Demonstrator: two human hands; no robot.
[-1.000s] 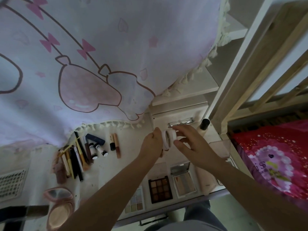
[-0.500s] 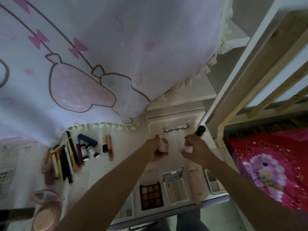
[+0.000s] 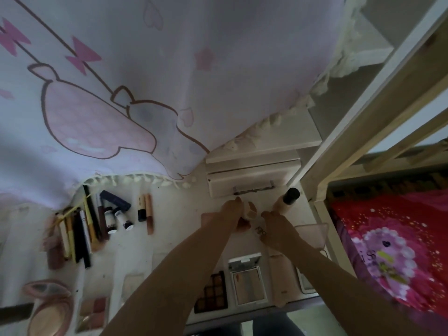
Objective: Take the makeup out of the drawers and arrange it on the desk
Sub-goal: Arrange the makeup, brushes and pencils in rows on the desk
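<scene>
Compact lowered to the desk in front of the drawer unit.

The left hand (image 3: pixel 232 212) grips a small round compact (image 3: pixel 251 210), held higher a second ago, now down at the desk (image 3: pixel 174 229); placing appears imminent. The right hand (image 3: pixel 278 224) has let go; whether it is open or curled, I cannot tell. Drawer (image 3: pixel 249 184) at 12 o'clock looks pushed in, contents hidden. Palettes (image 3: pixel 213 292) lie at 6 o'clock, pencils (image 3: pixel 80 229) at 9.

Both hands (image 3: pixel 228 214) (image 3: pixel 276 226) forward, fingers curled.
</scene>
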